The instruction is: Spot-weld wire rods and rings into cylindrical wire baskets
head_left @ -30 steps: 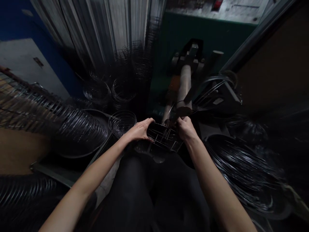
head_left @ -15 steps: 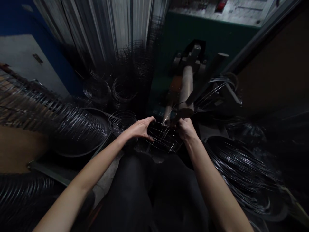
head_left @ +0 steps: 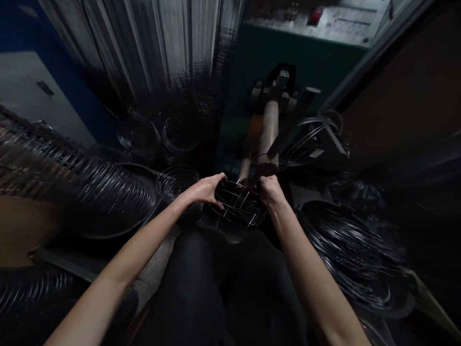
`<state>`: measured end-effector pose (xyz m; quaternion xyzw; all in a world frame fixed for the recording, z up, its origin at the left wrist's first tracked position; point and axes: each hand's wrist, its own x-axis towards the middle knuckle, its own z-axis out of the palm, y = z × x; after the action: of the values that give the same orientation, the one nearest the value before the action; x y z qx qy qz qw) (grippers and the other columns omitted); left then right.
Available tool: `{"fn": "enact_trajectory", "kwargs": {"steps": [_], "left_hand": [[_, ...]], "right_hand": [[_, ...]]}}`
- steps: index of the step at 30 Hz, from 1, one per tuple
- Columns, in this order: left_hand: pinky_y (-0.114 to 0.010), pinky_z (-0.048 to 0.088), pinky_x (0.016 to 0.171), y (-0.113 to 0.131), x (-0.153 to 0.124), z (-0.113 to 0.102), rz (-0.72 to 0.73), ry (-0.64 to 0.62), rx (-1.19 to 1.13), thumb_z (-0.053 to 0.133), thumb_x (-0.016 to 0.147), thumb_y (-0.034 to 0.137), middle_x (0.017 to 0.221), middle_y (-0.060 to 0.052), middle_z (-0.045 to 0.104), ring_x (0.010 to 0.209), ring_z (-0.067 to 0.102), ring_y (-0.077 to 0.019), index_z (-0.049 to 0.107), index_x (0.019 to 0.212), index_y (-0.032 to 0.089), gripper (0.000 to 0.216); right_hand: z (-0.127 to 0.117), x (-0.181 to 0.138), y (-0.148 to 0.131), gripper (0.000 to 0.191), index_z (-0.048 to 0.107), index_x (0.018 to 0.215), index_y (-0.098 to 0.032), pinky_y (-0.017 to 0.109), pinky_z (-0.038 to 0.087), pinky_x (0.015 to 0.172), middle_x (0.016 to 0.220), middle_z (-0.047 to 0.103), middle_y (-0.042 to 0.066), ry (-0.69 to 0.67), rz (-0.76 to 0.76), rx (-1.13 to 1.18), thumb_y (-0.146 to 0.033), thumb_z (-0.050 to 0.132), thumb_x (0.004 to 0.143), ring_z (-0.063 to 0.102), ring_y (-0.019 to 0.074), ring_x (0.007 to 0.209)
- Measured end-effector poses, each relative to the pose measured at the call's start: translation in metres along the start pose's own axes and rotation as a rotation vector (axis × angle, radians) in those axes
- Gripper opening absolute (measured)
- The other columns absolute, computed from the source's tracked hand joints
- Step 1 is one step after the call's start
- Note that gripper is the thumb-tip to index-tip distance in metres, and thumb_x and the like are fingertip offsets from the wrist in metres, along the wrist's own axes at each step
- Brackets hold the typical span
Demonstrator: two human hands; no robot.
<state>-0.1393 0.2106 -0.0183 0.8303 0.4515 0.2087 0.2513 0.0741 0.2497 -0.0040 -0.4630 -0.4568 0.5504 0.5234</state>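
Observation:
My left hand point(head_left: 203, 191) grips the left rim of a round wire basket frame point(head_left: 236, 205) held just beyond my knees. My right hand point(head_left: 269, 190) is closed on the frame's right rim, close to the tip of a machine's long horizontal metal arm point(head_left: 268, 132). The frame is made of thin dark wires: hoops crossed by straight ribs. It sits under the arm's end, touching or nearly touching it; the contact point is too dark to make out.
A long coil of stacked wire rings point(head_left: 82, 180) lies at the left, another pile of rings point(head_left: 351, 252) at the right. Finished wire baskets point(head_left: 176, 180) stand behind the left hand. The green machine body point(head_left: 284, 53) with a red button point(head_left: 315, 16) fills the back.
Both hands have turned the wire frame slightly while keeping hold of its rim. The view has shifted a little to the right and down.

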Motion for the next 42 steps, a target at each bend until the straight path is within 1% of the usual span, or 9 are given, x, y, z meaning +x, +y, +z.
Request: {"fn": "enact_trajectory", "kwargs": {"steps": [7, 15, 20, 23, 25, 29, 34, 38, 42], "left_hand": [[-0.032, 0.045, 0.08, 0.0, 0.006, -0.002, 0.061, -0.018, 0.03, 0.081, 0.055, 0.044, 0.104, -0.008, 0.057, 0.092, 0.057, -0.0217, 0.044, 0.106, 0.017, 0.069], [-0.041, 0.043, 0.093, 0.008, -0.009, 0.013, 0.118, -0.041, 0.138, 0.081, 0.057, 0.032, 0.118, -0.014, 0.051, 0.11, 0.051, -0.0278, 0.044, 0.119, 0.016, 0.075], [-0.052, 0.034, 0.102, 0.037, -0.069, 0.063, 0.221, -0.063, 0.353, 0.078, 0.061, 0.023, 0.115, -0.013, 0.051, 0.114, 0.046, -0.031, 0.05, 0.122, 0.02, 0.067], [-0.053, 0.033, 0.103, 0.061, -0.117, 0.081, 0.38, -0.142, 0.319, 0.077, 0.064, 0.039, 0.115, -0.011, 0.052, 0.11, 0.048, -0.03, 0.044, 0.13, 0.026, 0.075], [-0.048, 0.037, 0.101, 0.072, -0.138, 0.075, 0.442, 0.001, 0.196, 0.073, 0.068, 0.046, 0.118, -0.01, 0.051, 0.111, 0.048, -0.0285, 0.039, 0.134, 0.029, 0.076], [-0.044, 0.042, 0.095, 0.081, -0.144, 0.038, 0.15, 0.452, -0.138, 0.073, 0.069, 0.045, 0.117, -0.01, 0.052, 0.108, 0.051, -0.0267, 0.038, 0.135, 0.027, 0.076], [-0.022, 0.041, 0.051, 0.129, -0.142, 0.019, -0.283, 0.238, -0.86, 0.06, 0.082, 0.044, 0.065, 0.001, 0.053, 0.052, 0.048, -0.0096, 0.058, 0.108, 0.021, 0.035], [-0.017, 0.021, 0.04, 0.184, -0.133, 0.055, -0.45, 0.21, -1.165, 0.06, 0.083, 0.043, 0.051, 0.005, 0.044, 0.04, 0.03, -0.004, 0.061, 0.107, 0.018, 0.035], [-0.017, 0.019, 0.04, 0.195, -0.108, 0.096, -0.465, 0.205, -1.402, 0.059, 0.083, 0.046, 0.051, 0.007, 0.042, 0.038, 0.024, -0.0023, 0.059, 0.117, 0.016, 0.046]], "right_hand": [[0.001, 0.006, 0.003, 0.023, 0.052, 0.075, -0.02, 0.019, 0.029, 0.039, 0.053, 0.047, -0.007, 0.013, 0.027, 0.087, -0.031, 0.069, 0.065, 0.036, 0.0046, 0.04], [-0.03, 0.014, -0.051, 0.027, 0.043, 0.066, -0.018, 0.015, 0.017, 0.032, 0.047, 0.04, -0.008, 0.055, 0.224, 0.014, -0.03, 0.065, 0.078, 0.028, 0.0025, 0.034], [-0.065, -0.059, -0.027, 0.034, 0.052, 0.077, -0.018, 0.018, 0.023, 0.036, 0.051, 0.044, -0.007, 0.038, 0.238, -0.159, -0.047, 0.069, 0.072, 0.033, 0.005, 0.038], [-0.077, -0.122, -0.019, 0.036, 0.057, 0.08, -0.018, 0.022, 0.034, 0.046, 0.06, 0.054, -0.003, 0.035, 0.08, -0.498, -0.048, 0.073, 0.066, 0.044, 0.0091, 0.049], [-0.076, -0.161, -0.03, 0.029, 0.06, 0.085, -0.019, 0.024, 0.036, 0.052, 0.063, 0.057, -0.002, -0.097, -0.049, -0.767, -0.042, 0.069, 0.071, 0.048, 0.0114, 0.054], [-0.066, -0.207, -0.073, 0.022, 0.062, 0.1, -0.022, 0.027, 0.04, 0.064, 0.075, 0.063, 0.003, -0.456, -0.33, -1.099, -0.03, 0.054, 0.081, 0.056, 0.0167, 0.067], [-0.068, -0.176, -0.07, 0.03, 0.06, 0.113, -0.018, 0.028, 0.042, 0.074, 0.094, 0.064, 0.009, -0.425, -0.485, -1.208, -0.022, 0.045, 0.087, 0.059, 0.0196, 0.083], [-0.065, -0.129, -0.019, 0.03, 0.062, 0.114, -0.017, 0.028, 0.044, 0.078, 0.099, 0.064, 0.009, -0.383, -0.409, -1.18, -0.021, 0.043, 0.091, 0.06, 0.0188, 0.087], [-0.049, -0.109, 0.014, 0.032, 0.063, 0.118, -0.021, 0.026, 0.044, 0.074, 0.106, 0.063, 0.01, -0.399, -0.358, -1.25, -0.026, 0.044, 0.093, 0.061, 0.0187, 0.09]]}}
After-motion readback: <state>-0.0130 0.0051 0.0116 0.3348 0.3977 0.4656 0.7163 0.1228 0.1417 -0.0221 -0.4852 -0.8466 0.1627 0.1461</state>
